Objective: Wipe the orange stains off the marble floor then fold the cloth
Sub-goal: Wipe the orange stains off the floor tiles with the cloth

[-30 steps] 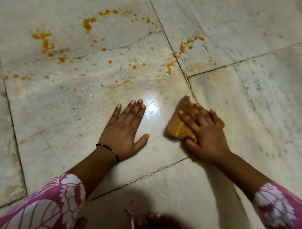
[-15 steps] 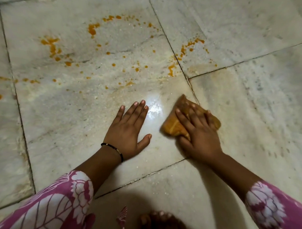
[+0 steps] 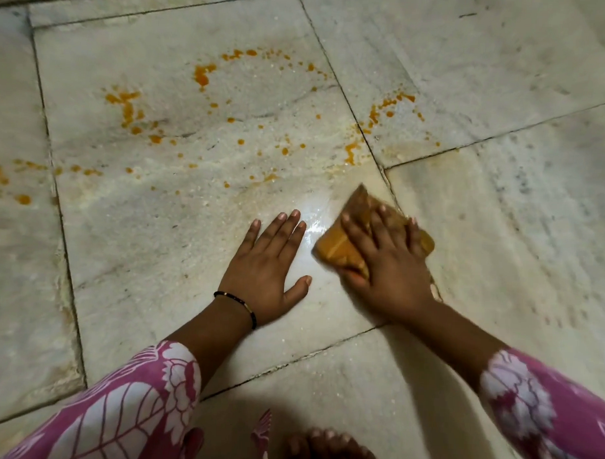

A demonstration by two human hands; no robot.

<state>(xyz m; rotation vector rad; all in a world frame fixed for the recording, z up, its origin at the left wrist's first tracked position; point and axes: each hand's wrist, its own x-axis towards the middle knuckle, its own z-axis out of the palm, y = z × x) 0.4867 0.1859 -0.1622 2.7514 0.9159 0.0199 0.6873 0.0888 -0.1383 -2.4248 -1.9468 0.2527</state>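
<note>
My right hand (image 3: 387,266) lies on the crumpled orange-stained cloth (image 3: 338,246), fingers spread over it and pressing it to the pale veined marble floor (image 3: 156,265); the thumb curls in under the cloth's near edge, so the hand grips the wad as well as pressing it; the cloth sits just right of a bright wet glare on the big slab, close to the grout line that runs up and away between the slabs; a corner of it pokes out beyond my fingertips, and the whole hand is a little blurred.

My left hand (image 3: 267,269) rests flat on the same slab just beside the cloth, fingers straight and close together, thumb out toward the right hand, holding nothing; a thin black beaded bracelet (image 3: 238,304) circles that wrist.

The splattered orange stains (image 3: 202,75) lie farther off, well apart from the cloth; they form a rough ring of drops and smears across the far half of the slab, with more on the slab at the far left edge and a small cluster across the grout line to the right.

Both my forearms come in from pink floral-printed sleeves (image 3: 130,405); my bare toes (image 3: 324,443) show at the bottom edge.
</note>
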